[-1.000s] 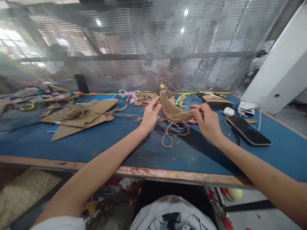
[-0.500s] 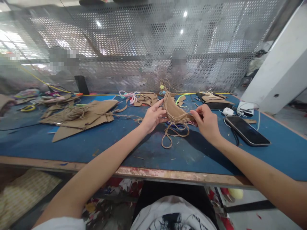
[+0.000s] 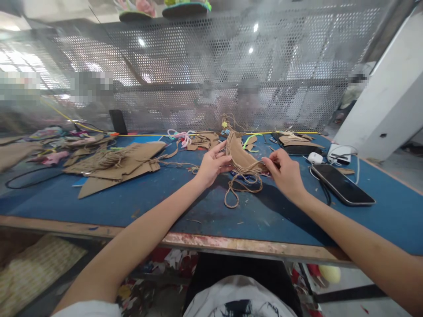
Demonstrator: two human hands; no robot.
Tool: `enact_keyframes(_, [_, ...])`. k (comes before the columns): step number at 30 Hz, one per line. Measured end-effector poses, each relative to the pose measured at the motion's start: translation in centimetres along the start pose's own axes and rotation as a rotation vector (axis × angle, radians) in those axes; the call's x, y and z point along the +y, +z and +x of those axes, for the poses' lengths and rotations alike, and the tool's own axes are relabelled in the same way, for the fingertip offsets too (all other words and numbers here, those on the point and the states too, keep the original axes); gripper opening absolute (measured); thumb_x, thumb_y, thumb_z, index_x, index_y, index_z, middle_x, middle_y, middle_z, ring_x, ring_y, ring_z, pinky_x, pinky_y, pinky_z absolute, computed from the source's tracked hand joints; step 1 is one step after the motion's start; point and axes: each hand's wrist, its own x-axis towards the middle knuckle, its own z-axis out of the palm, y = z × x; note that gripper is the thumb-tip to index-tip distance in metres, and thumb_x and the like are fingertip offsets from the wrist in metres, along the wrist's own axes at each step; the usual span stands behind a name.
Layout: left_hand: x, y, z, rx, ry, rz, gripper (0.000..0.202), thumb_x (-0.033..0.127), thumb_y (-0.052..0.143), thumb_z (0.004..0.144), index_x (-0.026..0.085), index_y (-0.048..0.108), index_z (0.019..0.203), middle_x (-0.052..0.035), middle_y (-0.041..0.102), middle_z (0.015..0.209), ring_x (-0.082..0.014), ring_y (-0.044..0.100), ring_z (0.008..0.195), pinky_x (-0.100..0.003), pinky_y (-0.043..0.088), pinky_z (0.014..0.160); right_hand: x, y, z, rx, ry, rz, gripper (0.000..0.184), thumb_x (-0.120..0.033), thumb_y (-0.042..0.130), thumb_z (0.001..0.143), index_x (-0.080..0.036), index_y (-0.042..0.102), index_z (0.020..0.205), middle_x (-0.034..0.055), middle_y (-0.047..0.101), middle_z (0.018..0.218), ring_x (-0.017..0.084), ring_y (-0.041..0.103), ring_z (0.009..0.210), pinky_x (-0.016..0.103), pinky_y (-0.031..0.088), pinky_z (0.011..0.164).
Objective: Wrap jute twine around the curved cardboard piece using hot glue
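Between my hands, raised over the blue tabletop, is a crescent-shaped cardboard piece [image 3: 243, 154] with brown twine along its curved edge. My left hand [image 3: 213, 165] grips its left side, the thumb across the edge and the fingers behind. My right hand [image 3: 284, 171] pinches the right tip; whether twine is also between those fingers I cannot tell. Under the piece a loose loop of twine [image 3: 231, 199] trails onto the table. A strand of twine [image 3: 180, 164] runs left toward the wound twine bundle [image 3: 110, 159] on the cardboard sheets [image 3: 139, 154].
A phone [image 3: 343, 184] and a white charger [image 3: 314, 157] lie right of my right hand. Behind the piece are cardboard scraps [image 3: 203, 140], pink pipe cleaners [image 3: 181, 135] and a twine ornament with a yellow flower [image 3: 225, 124]. A perforated metal screen [image 3: 191, 75] closes the table's back.
The view has tilted slightly, so everything sits a little lower, and shelf items show at the top. Both hands keep their hold on the cardboard crescent. At far left, a pink item now shows.
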Motion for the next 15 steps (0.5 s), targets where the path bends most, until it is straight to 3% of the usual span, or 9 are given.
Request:
enact_keyframes(10, [-0.06,0.19,-0.06,0.0,0.069,0.037,0.079,0.018,0.076,0.063,0.017,0.049,0.137,-0.0096,0.072,0.106,-0.0187,0.069,0.079,-0.029,0.059,0.064,0.19,0.11,-0.08,0.007,-0.071,-0.036,0.022,-0.037,0.056,0.085,-0.023,0.044,0.073,-0.0042,0.053,0.057,0.012,0.05,0.05,0.024,0.038,0.053])
enact_keyframes(15, [0.2,0.38,-0.21,0.02,0.055,0.028,0.08,0.015,0.075,0.06,0.015,0.05,0.135,-0.0061,0.073,0.095,-0.0164,0.068,0.073,-0.029,0.059,0.064,0.05,-0.01,-0.03,0.012,-0.068,-0.036,0.022,-0.037,0.056,0.085,-0.024,0.044,0.073,-0.0044,0.052,0.057,0.013,0.05,0.049,0.024,0.038,0.053])
